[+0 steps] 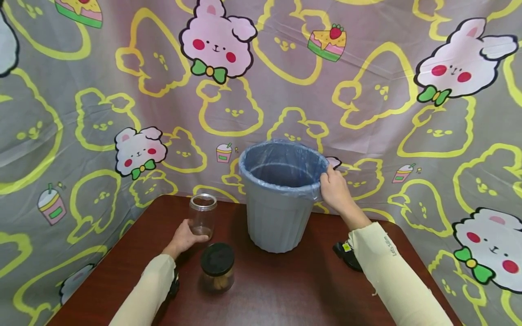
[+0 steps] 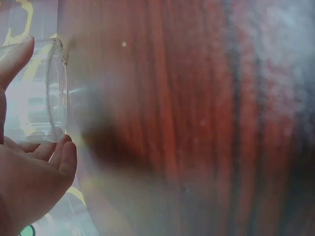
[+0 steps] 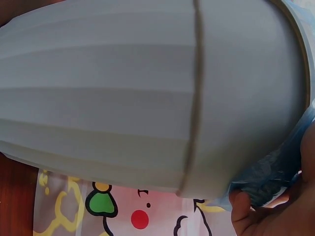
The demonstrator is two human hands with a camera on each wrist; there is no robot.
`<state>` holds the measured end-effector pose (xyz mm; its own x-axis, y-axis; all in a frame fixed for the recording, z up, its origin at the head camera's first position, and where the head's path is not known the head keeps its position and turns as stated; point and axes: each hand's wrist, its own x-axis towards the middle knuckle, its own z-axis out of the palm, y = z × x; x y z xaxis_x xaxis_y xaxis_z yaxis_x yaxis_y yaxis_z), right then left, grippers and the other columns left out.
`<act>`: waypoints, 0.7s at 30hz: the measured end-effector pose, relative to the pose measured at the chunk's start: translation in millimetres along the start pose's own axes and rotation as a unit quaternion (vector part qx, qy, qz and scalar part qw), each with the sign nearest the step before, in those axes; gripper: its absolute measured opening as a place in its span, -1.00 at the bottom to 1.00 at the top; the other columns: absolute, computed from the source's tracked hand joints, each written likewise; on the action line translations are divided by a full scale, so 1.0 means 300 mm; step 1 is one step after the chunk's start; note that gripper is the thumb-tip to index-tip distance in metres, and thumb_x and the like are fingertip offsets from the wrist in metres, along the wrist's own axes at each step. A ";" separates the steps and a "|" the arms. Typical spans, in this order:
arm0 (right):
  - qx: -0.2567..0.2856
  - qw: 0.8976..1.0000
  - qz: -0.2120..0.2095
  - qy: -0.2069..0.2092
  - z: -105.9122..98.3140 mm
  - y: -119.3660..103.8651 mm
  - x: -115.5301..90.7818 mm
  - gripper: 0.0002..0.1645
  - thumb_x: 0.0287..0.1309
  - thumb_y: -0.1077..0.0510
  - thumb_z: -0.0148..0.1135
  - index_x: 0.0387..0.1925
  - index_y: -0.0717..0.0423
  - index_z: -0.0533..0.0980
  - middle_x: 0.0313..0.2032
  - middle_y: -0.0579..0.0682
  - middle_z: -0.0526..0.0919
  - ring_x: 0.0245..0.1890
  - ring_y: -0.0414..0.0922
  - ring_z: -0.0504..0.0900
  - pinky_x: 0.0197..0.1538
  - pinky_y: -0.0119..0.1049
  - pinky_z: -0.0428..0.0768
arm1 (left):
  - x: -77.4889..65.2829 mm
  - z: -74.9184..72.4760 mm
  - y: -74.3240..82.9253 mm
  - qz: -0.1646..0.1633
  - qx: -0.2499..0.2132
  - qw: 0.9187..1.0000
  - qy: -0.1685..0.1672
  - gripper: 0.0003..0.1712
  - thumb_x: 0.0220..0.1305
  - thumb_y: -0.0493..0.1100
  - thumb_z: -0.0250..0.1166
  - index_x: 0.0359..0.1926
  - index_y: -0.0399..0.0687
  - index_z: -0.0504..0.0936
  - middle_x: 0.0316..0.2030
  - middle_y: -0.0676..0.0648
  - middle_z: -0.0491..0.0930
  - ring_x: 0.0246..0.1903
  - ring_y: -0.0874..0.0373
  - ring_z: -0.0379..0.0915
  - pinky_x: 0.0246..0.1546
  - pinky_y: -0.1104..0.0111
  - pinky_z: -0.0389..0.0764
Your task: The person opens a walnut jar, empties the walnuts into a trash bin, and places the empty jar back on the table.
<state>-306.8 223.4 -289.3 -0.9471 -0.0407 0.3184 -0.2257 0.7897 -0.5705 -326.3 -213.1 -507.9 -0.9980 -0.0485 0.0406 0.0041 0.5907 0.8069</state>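
Toward the back left of the table, my left hand (image 1: 185,237) grips a clear, lidless jar (image 1: 202,217) low on its side. The left wrist view has the fingers and thumb on either side of the jar (image 2: 37,93). My right hand (image 1: 335,185) holds the right rim of a grey trash can (image 1: 277,222), pinching the blue bag liner (image 1: 285,174) folded over it. In the right wrist view the can's ribbed wall (image 3: 98,98) fills most of the picture, and the fingers bunch the liner at the rim. The can stands upright.
A second jar with a black lid (image 1: 217,259) and light brown contents stands in front of the left hand. Behind the reddish-brown table (image 1: 277,290) hangs a patterned cloth (image 1: 285,99). Black wrist gear (image 1: 350,258) shows beneath the right sleeve.
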 end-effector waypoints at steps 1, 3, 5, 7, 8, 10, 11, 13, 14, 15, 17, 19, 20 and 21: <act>0.000 1.000 0.000 0.000 0.000 0.000 0.000 -0.33 0.41 0.10 -0.43 0.39 0.42 -0.14 0.34 0.46 -0.02 0.35 0.28 -0.02 0.32 0.12 0.00 | 0.000 -0.002 0.001 -0.005 0.004 1.000 0.004 -0.04 -0.15 -0.08 0.55 0.13 -0.45 0.19 0.06 -0.44 0.35 0.05 -0.28 0.30 0.08 -0.07 0.31; -0.002 1.000 0.000 0.001 0.001 0.000 0.000 -0.33 0.41 0.10 -0.43 0.39 0.43 -0.14 0.34 0.46 -0.01 0.35 0.28 -0.01 0.32 0.12 0.01 | 0.000 -0.006 0.003 -0.017 0.009 1.000 0.005 -0.05 -0.14 -0.07 0.55 0.12 -0.45 0.20 0.06 -0.44 0.36 0.05 -0.29 0.30 0.07 -0.08 0.31; -0.002 1.000 0.000 0.001 0.001 0.001 -0.001 -0.33 0.41 0.09 -0.43 0.39 0.43 -0.14 0.34 0.46 -0.01 0.35 0.29 -0.01 0.32 0.12 0.01 | 0.003 -0.007 0.004 -0.029 0.007 1.000 0.003 -0.03 -0.13 -0.07 0.55 0.14 -0.43 0.17 0.07 -0.43 0.35 0.07 -0.28 0.30 0.08 -0.09 0.31; 0.000 1.000 0.000 0.000 0.001 0.003 0.000 -0.33 0.41 0.09 -0.43 0.39 0.43 -0.15 0.34 0.46 -0.02 0.35 0.28 -0.02 0.32 0.12 0.00 | 0.009 -0.004 0.003 -0.036 -0.002 0.999 0.004 0.00 -0.12 -0.07 0.54 0.17 -0.41 0.13 0.09 -0.44 0.33 0.09 -0.29 0.27 0.10 -0.10 0.29; 0.000 1.000 -0.001 -0.001 0.000 0.002 0.000 -0.33 0.41 0.09 -0.43 0.39 0.43 -0.15 0.34 0.46 -0.02 0.35 0.28 -0.03 0.32 0.12 0.00 | 0.012 -0.001 0.000 -0.039 -0.007 0.999 0.005 0.02 -0.13 -0.06 0.54 0.19 -0.40 0.11 0.11 -0.44 0.31 0.10 -0.30 0.26 0.11 -0.11 0.28; 0.001 1.000 -0.002 -0.003 -0.001 0.002 0.002 -0.33 0.41 0.09 -0.44 0.39 0.43 -0.17 0.35 0.46 -0.04 0.35 0.29 -0.04 0.32 0.13 0.00 | 0.021 0.006 -0.007 -0.042 -0.014 0.999 0.008 0.05 -0.12 -0.06 0.54 0.21 -0.39 0.07 0.13 -0.44 0.29 0.12 -0.31 0.23 0.12 -0.11 0.26; 0.002 1.000 -0.002 -0.004 -0.001 0.001 0.003 -0.33 0.41 0.09 -0.44 0.39 0.43 -0.17 0.35 0.46 -0.04 0.35 0.28 -0.04 0.32 0.13 0.00 | 0.023 0.009 -0.008 -0.043 -0.017 0.999 0.010 0.06 -0.13 -0.06 0.54 0.22 -0.39 0.06 0.13 -0.44 0.28 0.13 -0.31 0.23 0.13 -0.11 0.26; 0.002 1.000 -0.003 -0.004 -0.003 0.001 0.004 -0.32 0.41 0.09 -0.44 0.39 0.43 -0.17 0.35 0.46 -0.04 0.36 0.29 -0.04 0.32 0.13 0.00 | 0.029 0.015 -0.009 -0.043 -0.020 0.999 0.014 0.05 -0.12 -0.08 0.54 0.22 -0.39 0.07 0.14 -0.44 0.28 0.14 -0.31 0.23 0.13 -0.11 0.26; 0.002 1.000 -0.002 -0.004 -0.003 0.001 0.004 -0.32 0.41 0.08 -0.44 0.39 0.43 -0.17 0.35 0.46 -0.05 0.36 0.28 -0.05 0.32 0.13 0.00 | 0.031 0.018 -0.008 -0.040 -0.018 0.999 0.016 0.04 -0.13 -0.08 0.54 0.21 -0.40 0.08 0.13 -0.45 0.29 0.13 -0.32 0.23 0.12 -0.11 0.26; 0.003 1.000 -0.001 -0.006 -0.004 0.001 0.004 -0.32 0.41 0.08 -0.45 0.38 0.44 -0.18 0.35 0.46 -0.05 0.36 0.28 -0.05 0.31 0.14 -0.01 | 0.033 0.020 -0.006 -0.038 -0.017 0.999 0.019 0.03 -0.13 -0.09 0.54 0.20 -0.41 0.09 0.13 -0.45 0.29 0.13 -0.32 0.23 0.12 -0.11 0.26; 0.004 1.000 0.000 -0.006 -0.005 0.000 0.002 -0.32 0.41 0.08 -0.45 0.38 0.44 -0.18 0.35 0.45 -0.06 0.36 0.28 -0.06 0.32 0.13 -0.01 | 0.035 0.022 -0.003 -0.035 -0.013 0.999 0.025 0.01 -0.15 -0.10 0.55 0.19 -0.42 0.13 0.12 -0.45 0.31 0.11 -0.32 0.25 0.11 -0.10 0.28; 0.005 1.000 0.001 -0.009 -0.006 -0.002 0.000 -0.32 0.41 0.08 -0.46 0.38 0.44 -0.19 0.36 0.45 -0.06 0.36 0.28 -0.06 0.32 0.14 -0.01 | 0.038 0.022 -0.001 -0.032 -0.010 0.999 0.029 0.00 -0.16 -0.12 0.55 0.18 -0.44 0.15 0.10 -0.45 0.31 0.10 -0.33 0.25 0.11 -0.11 0.28; 0.006 1.000 0.002 -0.010 -0.006 -0.003 -0.001 -0.32 0.41 0.08 -0.46 0.38 0.44 -0.19 0.36 0.45 -0.07 0.36 0.28 -0.06 0.31 0.14 -0.01 | 0.040 0.021 -0.001 -0.032 -0.008 0.999 0.031 0.00 -0.16 -0.12 0.55 0.18 -0.45 0.16 0.10 -0.46 0.32 0.10 -0.33 0.25 0.11 -0.11 0.28; 0.006 1.000 0.002 -0.009 -0.006 -0.004 -0.001 -0.32 0.41 0.08 -0.46 0.38 0.44 -0.19 0.36 0.46 -0.07 0.36 0.28 -0.06 0.31 0.14 -0.01 | 0.040 0.020 0.000 -0.036 -0.009 0.999 0.031 -0.01 -0.16 -0.13 0.55 0.18 -0.43 0.16 0.11 -0.44 0.32 0.11 -0.32 0.25 0.12 -0.10 0.27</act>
<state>-305.8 223.5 -287.5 -0.9519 -0.0499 0.3022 -0.2255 0.7819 -0.5812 -338.7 -209.0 -510.9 -0.9899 -0.1407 0.0191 -0.0651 0.5692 0.8196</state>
